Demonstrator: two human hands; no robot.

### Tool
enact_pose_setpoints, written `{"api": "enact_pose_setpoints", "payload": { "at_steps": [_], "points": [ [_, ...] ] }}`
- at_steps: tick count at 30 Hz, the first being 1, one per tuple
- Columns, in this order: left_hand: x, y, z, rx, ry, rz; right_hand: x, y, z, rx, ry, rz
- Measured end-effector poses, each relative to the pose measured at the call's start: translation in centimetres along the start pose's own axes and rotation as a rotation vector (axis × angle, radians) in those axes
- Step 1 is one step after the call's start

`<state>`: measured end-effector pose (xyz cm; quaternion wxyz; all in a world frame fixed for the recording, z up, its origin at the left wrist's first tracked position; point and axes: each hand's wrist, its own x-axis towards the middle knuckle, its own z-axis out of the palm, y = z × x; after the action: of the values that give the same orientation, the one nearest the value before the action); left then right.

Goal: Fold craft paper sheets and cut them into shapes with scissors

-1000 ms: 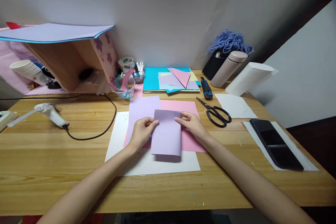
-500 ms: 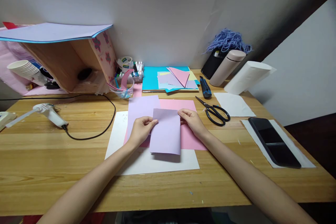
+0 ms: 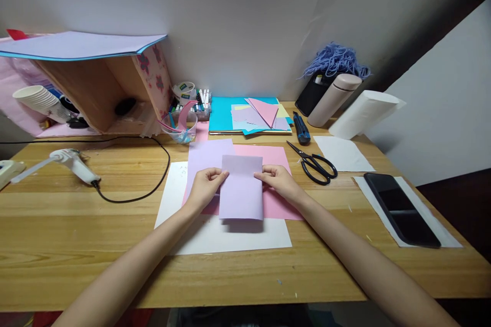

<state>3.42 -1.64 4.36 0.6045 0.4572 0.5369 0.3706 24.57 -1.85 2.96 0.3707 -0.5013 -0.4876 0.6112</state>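
A small lilac paper (image 3: pixel 241 189) is held just above the desk, lifted a little so that it casts a shadow at its near edge. My left hand (image 3: pixel 205 190) pinches its left edge and my right hand (image 3: pixel 279 182) pinches its right edge. Under it lie a pink sheet (image 3: pixel 275 179), a larger lilac sheet (image 3: pixel 207 157) and a white sheet (image 3: pixel 226 237), stacked on the wooden desk (image 3: pixel 76 235).
Black scissors (image 3: pixel 315 164) and a blue utility knife (image 3: pixel 301 129) lie right of the sheets. A phone (image 3: pixel 401 208) rests on white paper at far right. A glue gun (image 3: pixel 72 163) with its black cord lies left. Coloured papers (image 3: pixel 253 115), a plastic bowl (image 3: pixel 179 126) and a bottle (image 3: pixel 333 99) stand behind.
The lilac paper has shifted slightly away from me and its near edge has risen. Both hands kept their pinch on its sides.
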Motion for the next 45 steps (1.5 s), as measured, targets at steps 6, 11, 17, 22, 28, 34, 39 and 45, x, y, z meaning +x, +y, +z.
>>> {"api": "enact_pose_setpoints", "payload": {
  "at_steps": [6,11,17,22,28,34,39,45],
  "points": [
    [-0.3,-0.4,0.3,0.022,-0.209,-0.117,0.6,0.7,-0.4,0.003,0.165,-0.056],
    [0.0,-1.1,0.2,0.094,-0.173,-0.099,0.3,0.3,-0.3,0.059,0.109,-0.013],
    [0.1,-0.9,0.2,0.156,-0.098,-0.025,-0.4,-0.1,0.1,0.061,-0.079,0.115],
    [-0.1,-0.8,0.3,0.129,-0.109,-0.037,-0.4,0.1,0.1,0.095,-0.069,0.117],
    [0.0,-1.0,0.1,0.160,-0.117,-0.005,-0.4,0.1,0.2,0.101,-0.033,0.109],
    [0.1,-1.2,0.1,0.174,-0.108,0.015,-0.6,-0.2,0.5,0.082,-0.014,0.105],
    [0.1,-1.0,0.2,0.164,-0.097,0.020,-0.5,-0.2,0.6,0.072,0.023,0.090],
    [0.2,-1.3,0.1,0.174,-0.066,0.083,-0.7,-0.3,0.7,0.074,-0.047,0.092]
  ]
}}
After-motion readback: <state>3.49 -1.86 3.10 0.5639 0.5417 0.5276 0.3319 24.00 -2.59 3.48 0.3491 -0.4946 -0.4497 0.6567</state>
